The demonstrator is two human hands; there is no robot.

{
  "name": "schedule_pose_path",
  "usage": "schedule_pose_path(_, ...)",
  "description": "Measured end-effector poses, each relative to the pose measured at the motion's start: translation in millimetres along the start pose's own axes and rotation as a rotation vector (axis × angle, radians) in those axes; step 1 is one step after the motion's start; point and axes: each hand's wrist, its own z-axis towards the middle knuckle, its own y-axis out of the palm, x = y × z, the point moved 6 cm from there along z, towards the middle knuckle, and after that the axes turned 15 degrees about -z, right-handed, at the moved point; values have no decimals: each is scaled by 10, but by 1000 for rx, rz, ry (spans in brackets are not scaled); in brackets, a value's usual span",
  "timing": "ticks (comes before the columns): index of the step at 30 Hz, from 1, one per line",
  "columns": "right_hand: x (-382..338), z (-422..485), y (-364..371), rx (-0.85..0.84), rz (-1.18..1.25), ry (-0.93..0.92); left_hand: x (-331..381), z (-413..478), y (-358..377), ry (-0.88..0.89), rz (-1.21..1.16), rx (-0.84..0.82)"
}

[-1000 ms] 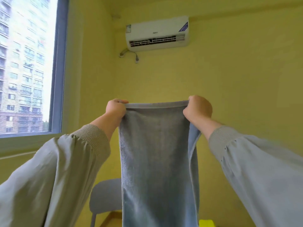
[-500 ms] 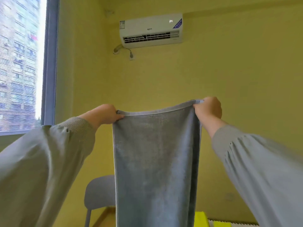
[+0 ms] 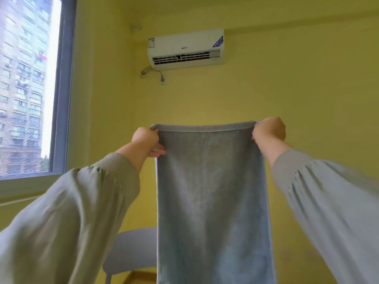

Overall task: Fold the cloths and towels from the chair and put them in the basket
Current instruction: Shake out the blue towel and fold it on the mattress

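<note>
My left hand (image 3: 146,140) and right hand (image 3: 268,131) each pinch a top corner of the grey-blue towel (image 3: 211,191). It hangs flat and plush between them, covering part of the grey chair (image 3: 133,249). On the yellow wall beyond is a white air conditioner (image 3: 185,51), its logo too blurred to read.

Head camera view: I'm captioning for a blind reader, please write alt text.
A person's left hand and right hand grip the top corners of a grey-blue towel, which hangs before a yellow wall. A grey chair stands behind it; an air conditioner above, a window at left.
</note>
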Motion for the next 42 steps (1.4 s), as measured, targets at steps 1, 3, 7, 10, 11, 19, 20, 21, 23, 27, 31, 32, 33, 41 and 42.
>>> schedule_pose_path(1,-40,-45,-65,24,-5,-16,40,-36,-13,19,-28,8)
schedule_pose_path(3,-75,-77,-168,64,10,-40,103,-80,-6,69,-87,18)
schedule_pose_path(7,-22,-50,-289,166,-38,-79,187,-72,55,165,-133,57)
schedule_pose_path(10,43,19,-299,219,-56,-83,185,-38,180,108,-91,47)
schedule_pose_path(11,55,37,-282,238,-69,-93,174,-4,225,95,-65,49)
schedule_pose_path(19,342,361,217,201,-106,-81,-269,636,502,43,70,62)
schedule_pose_path(20,407,412,346,181,-116,-67,-396,738,563,9,75,39)
schedule_pose_path(21,470,461,456,161,-127,-46,-526,816,626,-38,90,8)
schedule_pose_path(23,640,564,742,100,-154,7,-824,959,757,-126,94,-56)
schedule_pose_path(27,1089,765,1352,-5,-193,86,-1377,1286,900,-185,42,-36)
schedule_pose_path(31,1608,937,2139,-135,-240,88,-2135,1717,1120,-285,-87,-38)
schedule_pose_path(32,1703,967,2292,-165,-255,75,-2265,1788,1163,-273,-110,-40)
schedule_pose_path(33,1836,989,2470,-201,-262,72,-2446,1862,1218,-282,-131,-39)
schedule_pose_path(41,3230,862,3705,-344,-268,145,-4183,2336,1515,-426,-194,-11)
schedule_pose_path(42,3371,836,3812,-355,-279,144,-4366,2375,1552,-437,-195,-13)
